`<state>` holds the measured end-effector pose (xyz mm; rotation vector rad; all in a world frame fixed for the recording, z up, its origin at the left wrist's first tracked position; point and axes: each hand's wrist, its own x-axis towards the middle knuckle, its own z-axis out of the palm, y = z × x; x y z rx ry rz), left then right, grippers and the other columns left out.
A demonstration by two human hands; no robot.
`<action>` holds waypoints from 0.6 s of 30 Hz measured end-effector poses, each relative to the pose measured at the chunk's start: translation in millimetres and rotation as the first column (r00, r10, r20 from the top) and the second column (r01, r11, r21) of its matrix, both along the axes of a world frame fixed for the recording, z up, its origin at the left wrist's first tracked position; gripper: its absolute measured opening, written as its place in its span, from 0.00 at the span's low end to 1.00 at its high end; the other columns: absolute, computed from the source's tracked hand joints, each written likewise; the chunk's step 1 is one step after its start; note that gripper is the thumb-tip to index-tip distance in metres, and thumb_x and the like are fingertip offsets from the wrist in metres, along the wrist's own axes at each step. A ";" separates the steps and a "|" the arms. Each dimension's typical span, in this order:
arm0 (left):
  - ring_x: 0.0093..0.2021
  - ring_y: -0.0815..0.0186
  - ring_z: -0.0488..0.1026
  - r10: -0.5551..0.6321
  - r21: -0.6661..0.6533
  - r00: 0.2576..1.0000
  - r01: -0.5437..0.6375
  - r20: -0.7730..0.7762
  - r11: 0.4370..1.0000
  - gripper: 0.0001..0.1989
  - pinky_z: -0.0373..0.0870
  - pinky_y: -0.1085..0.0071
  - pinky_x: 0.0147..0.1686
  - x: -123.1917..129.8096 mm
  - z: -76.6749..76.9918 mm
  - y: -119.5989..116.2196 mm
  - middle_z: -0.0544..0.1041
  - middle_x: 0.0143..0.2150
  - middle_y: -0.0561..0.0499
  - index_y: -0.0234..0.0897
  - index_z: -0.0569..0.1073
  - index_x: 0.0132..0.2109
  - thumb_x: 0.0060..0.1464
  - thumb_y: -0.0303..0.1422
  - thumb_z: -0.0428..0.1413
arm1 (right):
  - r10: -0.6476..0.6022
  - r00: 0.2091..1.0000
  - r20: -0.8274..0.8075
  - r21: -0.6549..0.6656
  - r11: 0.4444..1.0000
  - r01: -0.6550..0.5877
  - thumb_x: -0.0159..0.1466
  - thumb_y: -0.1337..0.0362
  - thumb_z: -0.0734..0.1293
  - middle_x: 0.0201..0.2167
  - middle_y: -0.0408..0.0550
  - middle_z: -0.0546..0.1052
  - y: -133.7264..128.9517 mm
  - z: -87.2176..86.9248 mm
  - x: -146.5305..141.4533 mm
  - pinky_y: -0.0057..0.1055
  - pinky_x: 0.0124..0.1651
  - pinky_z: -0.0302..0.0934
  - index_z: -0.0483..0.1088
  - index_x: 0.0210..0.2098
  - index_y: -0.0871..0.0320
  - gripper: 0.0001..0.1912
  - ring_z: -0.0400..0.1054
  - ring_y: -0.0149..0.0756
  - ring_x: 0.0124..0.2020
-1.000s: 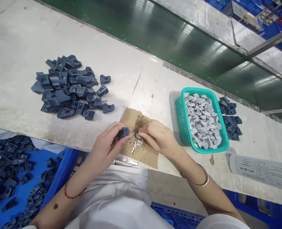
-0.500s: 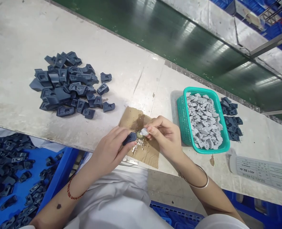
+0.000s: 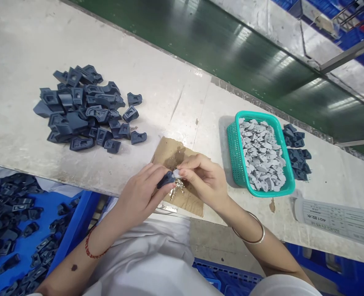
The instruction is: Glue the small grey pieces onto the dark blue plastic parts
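Observation:
My left hand (image 3: 145, 190) is closed round a dark blue-grey plastic part (image 3: 166, 179), pinching it between thumb and fingers. Between the thumb and fingertips of my right hand (image 3: 205, 179) is a small light grey plastic piece (image 3: 177, 173). The grey piece meets the right end of the dark part; whether it sits inside it is hidden by the fingers. Both hands are over a brown cardboard sheet (image 3: 194, 201) that bears a wet, shiny patch (image 3: 178, 187).
Dark parts lie heaped (image 3: 83, 111) at the left. A green basket (image 3: 231, 152) of light grey pieces stands at the right, with more dark parts (image 3: 297, 162) behind it. A labelled bottle (image 3: 336, 220) lies at the front right. A blue bin (image 3: 77, 230) holds dark parts lower left.
My right hand has moved left, bringing the light grey piece from the wet patch to the dark part's end. My left hand stays nearly in place, still gripping the dark part.

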<state>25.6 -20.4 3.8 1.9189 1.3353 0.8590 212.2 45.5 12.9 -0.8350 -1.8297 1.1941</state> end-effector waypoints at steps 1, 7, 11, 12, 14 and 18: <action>0.42 0.62 0.70 0.000 -0.005 1.000 0.000 -0.002 1.000 0.07 0.67 0.66 0.42 0.2 -0.1 0.1 0.74 0.42 0.48 0.35 0.68 0.48 0.70 0.32 0.48 | 0.003 1.000 0.012 0.016 1.000 -0.004 0.68 0.65 0.70 0.30 0.42 0.80 -0.6 0.2 0.1 0.27 0.33 0.68 0.75 0.35 0.55 0.04 0.74 0.30 0.30; 0.41 0.61 0.69 -0.005 -0.028 1.000 0.005 0.015 1.000 0.06 0.66 0.65 0.41 0.4 0.3 0.6 0.74 0.40 0.48 0.36 0.68 0.46 0.70 0.32 0.48 | 0.010 0.995 0.100 0.096 0.995 -0.019 0.69 0.66 0.69 0.31 0.42 0.80 -5.4 -0.5 -0.9 0.27 0.33 0.66 0.74 0.36 0.55 0.04 0.73 0.30 0.31; 0.41 0.62 0.69 -0.003 -0.068 0.996 0.009 0.087 0.998 0.06 0.66 0.66 0.41 -1.0 1.2 0.3 0.73 0.40 0.50 0.37 0.68 0.45 0.70 0.32 0.47 | -0.004 0.993 0.117 0.142 0.990 -0.012 0.69 0.66 0.69 0.29 0.43 0.78 -8.1 -3.5 -3.8 0.28 0.35 0.66 0.73 0.35 0.56 0.05 0.74 0.32 0.32; 0.41 0.62 0.69 -0.004 -0.076 0.995 0.011 0.099 0.997 0.06 0.65 0.66 0.41 -1.1 1.3 0.1 0.73 0.40 0.50 0.38 0.68 0.45 0.70 0.32 0.47 | -0.012 0.993 0.120 0.151 0.989 -0.007 0.69 0.65 0.68 0.28 0.43 0.78 -8.4 -3.4 -5.4 0.29 0.34 0.66 0.72 0.35 0.56 0.05 0.74 0.33 0.32; 0.42 0.62 0.68 0.001 -0.090 0.993 0.010 0.119 0.996 0.07 0.65 0.66 0.42 -1.5 1.3 -0.3 0.72 0.40 0.49 0.38 0.67 0.44 0.70 0.32 0.46 | -0.020 0.992 0.122 0.171 0.985 -0.001 0.70 0.64 0.68 0.28 0.43 0.78 -8.7 -0.3 -9.5 0.29 0.34 0.67 0.72 0.35 0.57 0.06 0.74 0.33 0.31; 0.43 0.63 0.69 0.027 -0.120 0.967 0.004 0.254 0.993 0.06 0.65 0.66 0.43 -6.7 2.7 -1.7 0.71 0.43 0.49 0.40 0.67 0.48 0.69 0.33 0.47 | 0.018 0.986 0.166 0.299 0.952 -0.068 0.72 0.62 0.66 0.36 0.47 0.81 -12.2 17.3 -6.2 0.33 0.40 0.69 0.74 0.45 0.55 0.06 0.76 0.36 0.37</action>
